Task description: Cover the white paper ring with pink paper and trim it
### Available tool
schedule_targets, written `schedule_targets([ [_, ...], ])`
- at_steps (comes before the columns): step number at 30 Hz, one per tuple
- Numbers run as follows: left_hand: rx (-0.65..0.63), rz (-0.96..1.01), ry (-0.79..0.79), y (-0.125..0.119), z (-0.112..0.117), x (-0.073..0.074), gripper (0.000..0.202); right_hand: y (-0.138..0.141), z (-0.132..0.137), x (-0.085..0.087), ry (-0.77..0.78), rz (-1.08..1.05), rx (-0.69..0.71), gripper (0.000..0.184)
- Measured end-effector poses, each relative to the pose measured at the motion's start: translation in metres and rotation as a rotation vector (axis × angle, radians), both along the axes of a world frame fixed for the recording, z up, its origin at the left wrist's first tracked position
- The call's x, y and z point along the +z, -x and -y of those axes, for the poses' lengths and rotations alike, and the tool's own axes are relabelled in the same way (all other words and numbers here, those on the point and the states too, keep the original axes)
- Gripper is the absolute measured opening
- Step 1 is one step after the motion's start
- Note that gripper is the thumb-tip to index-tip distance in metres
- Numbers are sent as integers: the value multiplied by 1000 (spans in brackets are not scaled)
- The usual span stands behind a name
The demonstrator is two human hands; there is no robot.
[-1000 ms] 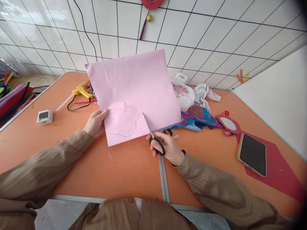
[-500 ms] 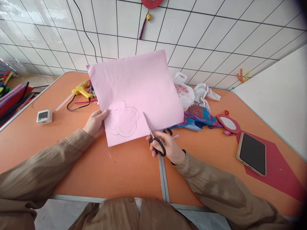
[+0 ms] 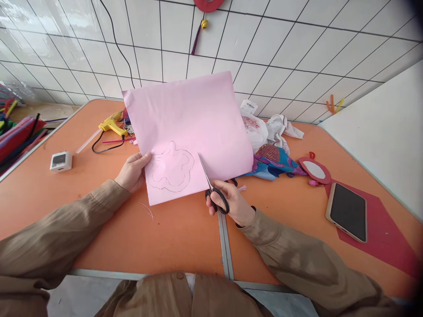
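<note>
A large pink sheet of paper [image 3: 191, 114] is held up over the table, tilted toward me. Near its lower left corner a wavy double outline is drawn in dark line. My left hand [image 3: 132, 171] pinches the sheet's left edge, thumb on the front, fingers behind. In my right hand [image 3: 229, 200] are black-handled scissors [image 3: 218, 201], fingers through the loops. One blade lies over the front of the paper at its lower edge, right of the outline; the other blade is hidden, so how far the scissors are open is unclear.
On the orange table [image 3: 185, 237] lie a yellow glue gun [image 3: 114, 124], a white box with a dark display [image 3: 61, 161], a phone [image 3: 348, 212] on red paper [image 3: 383, 220], a round red-rimmed mirror-like piece [image 3: 315, 170], and blue patterned cloth [image 3: 277, 160]. A tiled wall [image 3: 280, 39] stands behind.
The pink sheet has shifted slightly right and down, with the drawn outline moving along. My right hand and scissors have barely moved.
</note>
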State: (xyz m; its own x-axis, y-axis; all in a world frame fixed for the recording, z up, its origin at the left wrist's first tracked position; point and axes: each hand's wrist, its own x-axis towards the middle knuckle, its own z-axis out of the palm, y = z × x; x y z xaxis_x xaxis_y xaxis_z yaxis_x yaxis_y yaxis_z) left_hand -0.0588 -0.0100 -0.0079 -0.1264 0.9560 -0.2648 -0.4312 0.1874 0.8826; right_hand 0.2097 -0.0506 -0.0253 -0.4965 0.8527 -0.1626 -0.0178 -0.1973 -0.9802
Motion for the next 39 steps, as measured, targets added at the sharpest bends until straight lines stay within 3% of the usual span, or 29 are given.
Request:
schedule_targets([
  [9, 40, 17, 50, -4, 1, 6, 21, 2, 2, 5, -16, 43, -34, 52],
  [39, 28, 4, 11, -2, 1, 2, 12, 1, 4, 2, -31, 78, -30, 50],
])
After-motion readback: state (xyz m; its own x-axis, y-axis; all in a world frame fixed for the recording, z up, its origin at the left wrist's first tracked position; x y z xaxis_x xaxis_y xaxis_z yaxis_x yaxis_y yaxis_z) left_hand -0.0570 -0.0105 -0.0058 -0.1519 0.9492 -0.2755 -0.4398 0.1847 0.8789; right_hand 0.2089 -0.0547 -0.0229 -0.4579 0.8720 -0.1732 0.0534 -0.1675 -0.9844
